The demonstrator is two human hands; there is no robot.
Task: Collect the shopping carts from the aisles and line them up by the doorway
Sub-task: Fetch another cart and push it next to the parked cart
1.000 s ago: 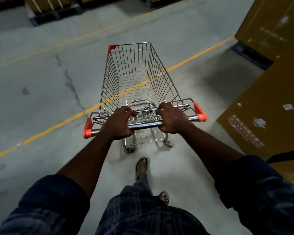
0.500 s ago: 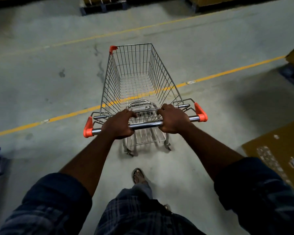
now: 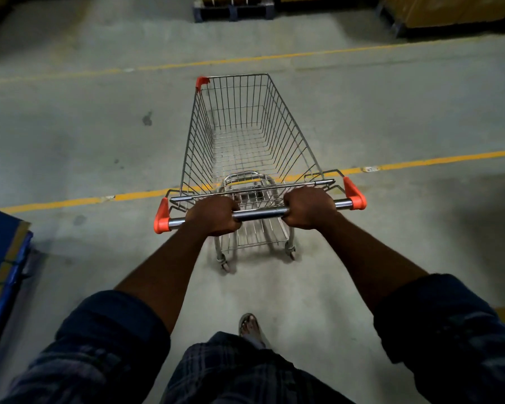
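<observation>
An empty wire shopping cart with orange corner caps stands on the concrete floor straight in front of me. Its chrome handle bar runs across the middle of the view. My left hand grips the bar left of centre, and my right hand grips it right of centre, fingers curled round the bar. The cart's basket straddles a yellow floor line. Its rear wheels show below the handle; the front wheels are hidden.
A second yellow line crosses the floor beyond the cart. Pallets with brown cartons stand along the far edge, another stack at the top right. A blue-and-brown box sits at my left.
The cart and I have turned to the right: the brown cartons at my right have left the view, the blue box at my left has come in, and the far pallets are nearer the centre.
</observation>
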